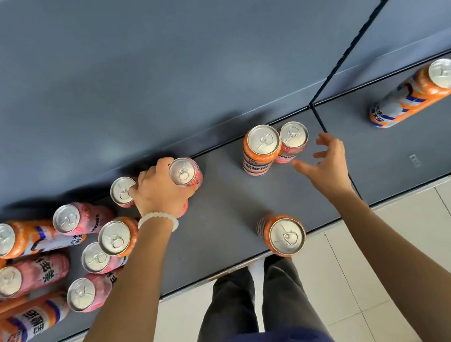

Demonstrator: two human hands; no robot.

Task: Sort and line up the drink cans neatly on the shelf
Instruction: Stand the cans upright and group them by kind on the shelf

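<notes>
My left hand [159,192] grips a pink can [188,172] that stands near the back of the dark grey shelf [219,227]. Another pink can [122,191] stands just left of that hand. My right hand [327,163] hovers with spread fingers, holding nothing, just right of an orange can [260,150] and a pink can [294,140] standing side by side at the back. A lone orange can [283,234] stands at the shelf's front edge. Several orange and pink cans [67,245] crowd the left end.
One orange can [417,92] stands alone on the neighbouring shelf section to the right, past a black divider [322,120]. The grey back panel [178,63] rises behind the cans. Pale floor tiles [396,249] and my legs lie below the front edge.
</notes>
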